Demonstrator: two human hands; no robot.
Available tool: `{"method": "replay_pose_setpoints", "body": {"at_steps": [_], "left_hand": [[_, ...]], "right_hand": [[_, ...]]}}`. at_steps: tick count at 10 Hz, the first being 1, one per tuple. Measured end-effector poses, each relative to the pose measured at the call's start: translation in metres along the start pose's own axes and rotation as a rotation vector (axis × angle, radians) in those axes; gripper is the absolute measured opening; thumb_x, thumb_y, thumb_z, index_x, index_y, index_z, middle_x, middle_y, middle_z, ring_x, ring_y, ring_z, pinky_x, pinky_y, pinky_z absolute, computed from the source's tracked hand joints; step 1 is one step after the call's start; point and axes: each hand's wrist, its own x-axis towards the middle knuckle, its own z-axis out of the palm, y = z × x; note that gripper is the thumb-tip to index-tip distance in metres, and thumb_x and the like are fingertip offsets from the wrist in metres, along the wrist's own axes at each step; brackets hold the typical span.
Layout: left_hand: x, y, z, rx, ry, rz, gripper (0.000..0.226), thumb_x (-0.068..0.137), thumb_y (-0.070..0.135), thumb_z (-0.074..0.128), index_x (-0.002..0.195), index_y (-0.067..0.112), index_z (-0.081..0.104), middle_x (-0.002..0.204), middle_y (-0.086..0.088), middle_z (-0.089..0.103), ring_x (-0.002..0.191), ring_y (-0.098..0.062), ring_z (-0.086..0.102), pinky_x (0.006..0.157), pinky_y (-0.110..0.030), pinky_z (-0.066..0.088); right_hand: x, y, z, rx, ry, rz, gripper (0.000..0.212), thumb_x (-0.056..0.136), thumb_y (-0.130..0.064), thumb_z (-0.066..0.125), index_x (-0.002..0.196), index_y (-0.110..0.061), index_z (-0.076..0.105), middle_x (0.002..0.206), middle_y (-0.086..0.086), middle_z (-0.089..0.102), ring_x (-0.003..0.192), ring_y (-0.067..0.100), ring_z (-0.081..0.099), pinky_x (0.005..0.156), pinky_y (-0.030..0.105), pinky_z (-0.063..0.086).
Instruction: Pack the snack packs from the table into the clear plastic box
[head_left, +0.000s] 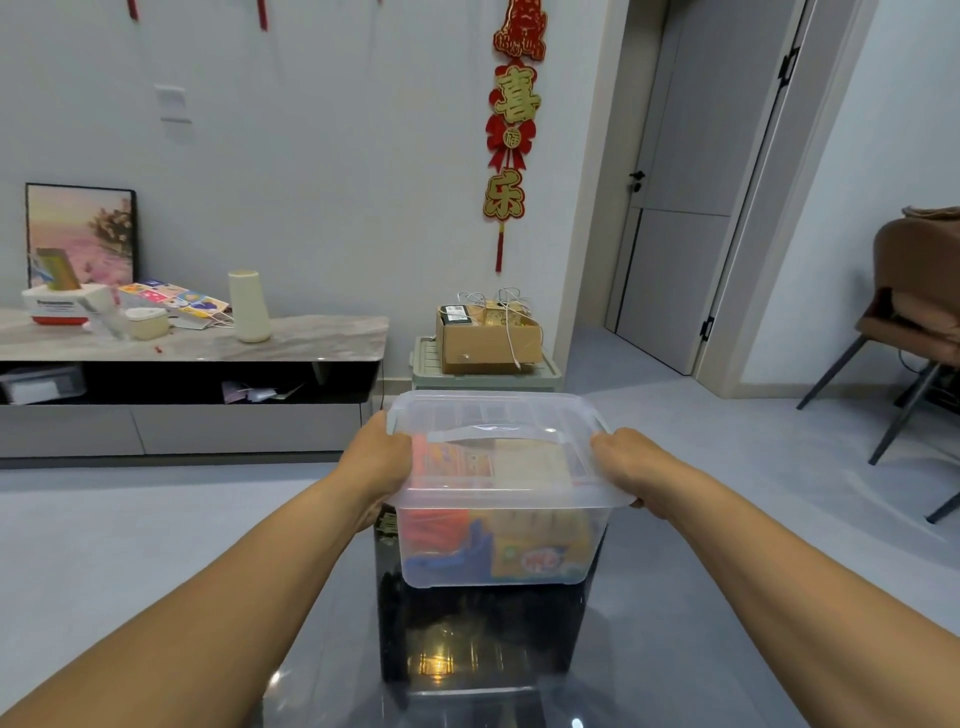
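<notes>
clear, ribbed plastic forms the lidded box, gripped at its left rim by the left hand and at its right rim by the right hand, fingers curled closed around the edges. crinkly orange, blue and yellow snack packs fill it, and it sits over the glossy dark table.

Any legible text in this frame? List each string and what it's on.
"喜" on the red and gold hanging wall ornament, upper large character.
"福" on the same ornament, small disc at the bow.
"乐" on the same ornament, lower large character.
Top of the ornament: gold characters, too small to read.
White carton with red base on the sideboard: dark print, blurred.
Orange snack pack inside the clear plastic box: round logo, blurred.
</notes>
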Motion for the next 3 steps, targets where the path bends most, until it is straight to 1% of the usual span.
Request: {"method": "replay_pose_setpoints", "body": {"at_steps": [1,2,3], "left_hand": [[0.0013,-0.0043,-0.0029,0.001,-0.007,-0.011,0.027,0.098,0.004,0.035,0.114,0.013,0.056,0.094,-0.009,0.064,0.081,-0.025,0.064,0.065,-0.036,0.055],[0.0034,-0.0074,-0.0035,0.087,0.008,-0.045,0.028,0.099,0.008,0.034,0.122,0.011,0.051,0.102,-0.011,0.061,0.079,-0.021,0.060,0.055,-0.029,0.046],[0.0064,-0.0056,-0.0023,0.216,0.076,-0.010,0.035,0.098,0.014,0.037,0.132,0.009,0.045,0.122,-0.015,0.055,0.100,-0.028,0.058,0.074,-0.038,0.051]], "right_hand": [[-0.0066,-0.0036,-0.0011,-0.079,-0.039,-0.026,0.031,0.107,-0.017,0.032,0.083,-0.007,0.049,0.076,0.009,0.046,0.058,0.019,0.041,0.047,0.025,0.029],[-0.0061,-0.0055,0.0010,-0.130,-0.052,-0.055,0.029,0.108,-0.018,0.030,0.103,-0.001,0.053,0.079,0.008,0.046,0.061,0.018,0.040,0.050,0.027,0.032],[-0.0063,-0.0005,0.0012,-0.113,-0.035,-0.024,0.047,0.107,-0.038,0.031,0.129,-0.002,0.053,0.095,0.011,0.056,0.070,0.021,0.050,0.057,0.028,0.039]]}}
